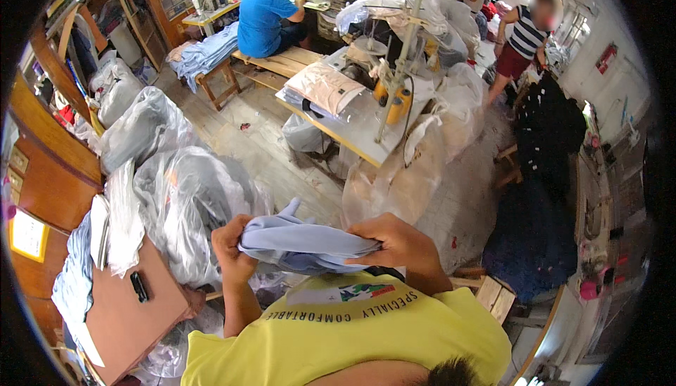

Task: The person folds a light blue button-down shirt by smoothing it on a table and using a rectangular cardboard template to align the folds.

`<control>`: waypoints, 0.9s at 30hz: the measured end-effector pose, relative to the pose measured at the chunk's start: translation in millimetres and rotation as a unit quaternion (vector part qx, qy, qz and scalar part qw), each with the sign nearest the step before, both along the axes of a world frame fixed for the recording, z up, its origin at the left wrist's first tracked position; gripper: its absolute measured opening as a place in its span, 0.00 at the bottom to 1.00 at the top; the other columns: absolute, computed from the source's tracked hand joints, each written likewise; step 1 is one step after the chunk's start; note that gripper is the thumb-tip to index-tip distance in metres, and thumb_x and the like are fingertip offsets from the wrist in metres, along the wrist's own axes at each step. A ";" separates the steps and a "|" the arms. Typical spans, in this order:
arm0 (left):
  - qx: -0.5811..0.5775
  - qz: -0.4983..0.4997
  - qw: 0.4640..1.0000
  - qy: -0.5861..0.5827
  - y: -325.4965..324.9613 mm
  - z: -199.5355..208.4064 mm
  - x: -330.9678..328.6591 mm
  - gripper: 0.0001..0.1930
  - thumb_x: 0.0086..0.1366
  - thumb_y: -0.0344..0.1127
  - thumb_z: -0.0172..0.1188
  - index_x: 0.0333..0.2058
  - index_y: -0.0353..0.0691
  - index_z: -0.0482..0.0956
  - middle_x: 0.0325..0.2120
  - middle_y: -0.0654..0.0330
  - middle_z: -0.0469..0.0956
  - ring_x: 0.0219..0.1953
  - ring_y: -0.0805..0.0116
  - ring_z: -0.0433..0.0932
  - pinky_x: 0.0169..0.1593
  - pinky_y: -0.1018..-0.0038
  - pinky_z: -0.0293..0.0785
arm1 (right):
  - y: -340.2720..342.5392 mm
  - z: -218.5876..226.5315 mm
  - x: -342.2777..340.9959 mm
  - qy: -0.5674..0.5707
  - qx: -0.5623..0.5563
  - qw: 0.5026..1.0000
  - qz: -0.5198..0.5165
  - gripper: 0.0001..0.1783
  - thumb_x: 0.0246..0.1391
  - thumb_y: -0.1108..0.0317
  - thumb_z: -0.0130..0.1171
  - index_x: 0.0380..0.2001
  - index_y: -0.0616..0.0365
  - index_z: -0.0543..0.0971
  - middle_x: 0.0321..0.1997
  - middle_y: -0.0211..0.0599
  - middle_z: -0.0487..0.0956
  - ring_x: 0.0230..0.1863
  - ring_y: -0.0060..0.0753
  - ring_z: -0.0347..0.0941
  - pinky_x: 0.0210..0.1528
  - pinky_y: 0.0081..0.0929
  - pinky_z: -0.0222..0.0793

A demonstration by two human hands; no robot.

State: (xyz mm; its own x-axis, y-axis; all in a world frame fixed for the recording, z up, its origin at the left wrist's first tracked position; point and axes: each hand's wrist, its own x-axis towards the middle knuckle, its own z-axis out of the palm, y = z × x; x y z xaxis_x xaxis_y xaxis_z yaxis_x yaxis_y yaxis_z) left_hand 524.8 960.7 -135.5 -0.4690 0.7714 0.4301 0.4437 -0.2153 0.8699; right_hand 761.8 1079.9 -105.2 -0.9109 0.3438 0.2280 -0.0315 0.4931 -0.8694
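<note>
A light blue fabric garment (303,239) is stretched between my two hands, gathered into loose folds in front of my yellow shirt. Its left end is gripped by my left hand (234,245), with the fingers curled round the cloth. My right hand (400,247) pinches the opposite end, thumb on top. A small flap of the cloth sticks up near the left end. Which part of the garment each hand holds cannot be made out.
Clear plastic bags (186,196) of cloth stand at the left, by a brown board (134,308) bearing a black object (139,287). Ahead is a sewing table (373,148) with folded beige cloth (324,87). One person (264,16) sits; another (521,38) stands near dark cloth (546,140).
</note>
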 end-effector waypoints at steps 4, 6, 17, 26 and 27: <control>0.010 0.067 0.998 -0.002 79.3 10.4 -29.1 0.10 0.40 0.31 0.53 0.23 0.32 0.74 0.14 0.64 0.71 0.19 0.80 0.69 0.25 0.83 0.63 | 80.9 11.1 -49.4 0.007 -0.031 0.997 0.065 0.18 0.48 0.62 0.59 0.40 0.62 0.73 0.27 0.47 0.76 0.27 0.39 0.74 0.30 0.28 0.66; 0.026 0.085 0.996 0.028 109.0 19.9 -46.3 0.10 0.40 0.31 0.53 0.23 0.32 0.74 0.14 0.63 0.71 0.19 0.80 0.69 0.25 0.83 0.64 | 123.0 18.2 -69.2 -0.028 -0.037 0.993 0.104 0.19 0.48 0.62 0.59 0.40 0.62 0.73 0.28 0.48 0.76 0.28 0.41 0.74 0.30 0.28 0.66; 0.019 0.114 0.983 0.141 208.7 34.2 -158.9 0.17 0.38 0.42 0.54 0.22 0.33 0.75 0.14 0.59 0.73 0.16 0.72 0.72 0.23 0.81 0.65 | 254.1 0.2 -173.2 -0.020 -0.037 0.993 0.110 0.17 0.48 0.60 0.60 0.36 0.61 0.72 0.23 0.47 0.73 0.20 0.40 0.68 0.24 0.29 0.63; 0.016 -0.075 0.991 0.112 373.5 12.4 -303.5 0.11 0.37 0.27 0.61 0.25 0.34 0.76 0.16 0.58 0.74 0.19 0.73 0.75 0.26 0.82 0.68 | 358.3 -21.7 -287.4 -0.079 -0.117 0.989 0.041 0.17 0.49 0.59 0.60 0.37 0.59 0.73 0.19 0.39 0.73 0.21 0.28 0.68 0.24 0.24 0.61; 0.005 -0.082 0.991 0.103 390.3 10.3 -325.4 0.11 0.37 0.26 0.61 0.25 0.35 0.77 0.17 0.58 0.74 0.19 0.73 0.75 0.26 0.82 0.68 | 371.9 -25.4 -307.3 -0.077 -0.139 0.987 0.024 0.17 0.49 0.59 0.60 0.37 0.60 0.73 0.19 0.37 0.73 0.21 0.25 0.68 0.25 0.23 0.61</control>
